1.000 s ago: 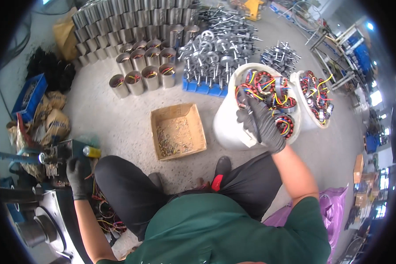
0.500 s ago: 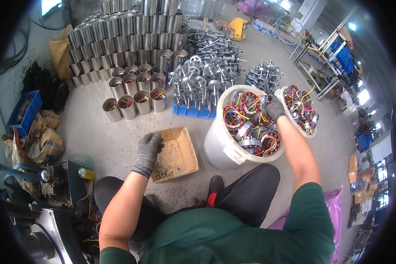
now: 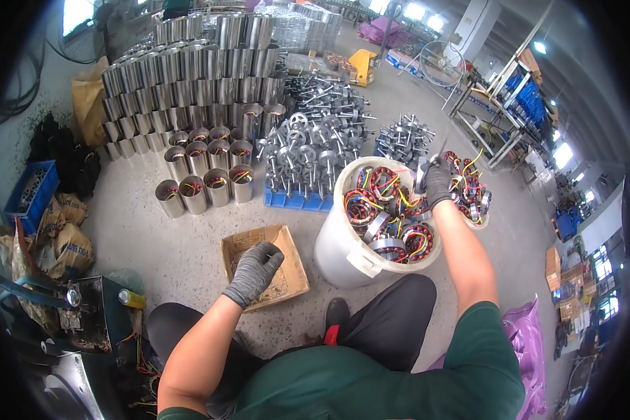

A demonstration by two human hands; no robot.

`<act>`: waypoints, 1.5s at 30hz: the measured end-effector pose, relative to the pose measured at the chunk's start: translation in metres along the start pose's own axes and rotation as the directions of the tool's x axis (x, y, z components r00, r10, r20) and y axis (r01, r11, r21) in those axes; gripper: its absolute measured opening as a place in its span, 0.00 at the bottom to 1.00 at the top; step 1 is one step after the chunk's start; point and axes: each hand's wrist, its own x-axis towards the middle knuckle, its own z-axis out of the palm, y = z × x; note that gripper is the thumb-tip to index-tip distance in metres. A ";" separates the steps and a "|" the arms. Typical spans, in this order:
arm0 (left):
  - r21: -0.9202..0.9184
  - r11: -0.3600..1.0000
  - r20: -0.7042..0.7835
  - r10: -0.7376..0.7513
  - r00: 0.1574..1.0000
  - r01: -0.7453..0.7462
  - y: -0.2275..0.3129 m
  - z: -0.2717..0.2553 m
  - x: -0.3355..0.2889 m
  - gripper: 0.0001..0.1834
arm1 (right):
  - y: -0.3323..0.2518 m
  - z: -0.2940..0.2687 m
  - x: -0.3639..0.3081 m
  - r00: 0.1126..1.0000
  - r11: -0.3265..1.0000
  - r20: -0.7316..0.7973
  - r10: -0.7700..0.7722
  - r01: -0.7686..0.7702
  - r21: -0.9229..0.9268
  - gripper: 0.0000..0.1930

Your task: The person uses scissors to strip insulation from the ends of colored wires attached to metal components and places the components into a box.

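My left hand [image 3: 256, 271], in a grey knit glove, hangs over a shallow cardboard box [image 3: 297, 255] with small scraps on its bottom. Its fingers are curled together; whatever they may hold is hidden. At the right, my gloved right hand [image 3: 438, 183] is closed on a motor stator [image 3: 420, 175], a silvery ring, at the far right rim of a white plastic bucket [image 3: 332, 241]. More stators [image 3: 388, 243] with red windings and yellow, blue and red wires fill that bucket. Behind my right hand stands a second container of stators [image 3: 469, 183], partly covered by my hand and arm.
Steel cylinders [image 3: 217, 185], the nearer ones with wires inside, stand in rows and stacks at the far left. Beside them, rotors with shafts [image 3: 315, 143] are piled over a blue crate [image 3: 294, 199]. Dark machinery [image 3: 94, 315] is at my left, a purple sack [image 3: 525, 343] at my right.
My left hand has moved right, from the box's left edge to over its inside. My right hand has risen slightly with the stator. The whole view has shifted a little.
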 end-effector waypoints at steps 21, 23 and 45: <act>-0.644 0.762 0.108 0.009 0.994 0.063 0.017 -0.027 -0.002 0.35 | -0.135 0.081 -0.329 0.503 0.385 0.860 -0.087 -0.779 0.495 0.24; -0.516 0.856 0.020 0.056 0.998 -0.038 0.018 -0.035 -0.006 0.33 | -0.123 0.082 -0.325 0.554 0.536 0.827 -0.101 -0.670 0.514 0.24; 0.449 0.816 0.264 0.269 0.926 -0.365 0.003 -0.006 -0.010 0.45 | -0.084 0.089 -0.341 0.544 0.722 0.828 0.136 -0.626 0.293 0.26</act>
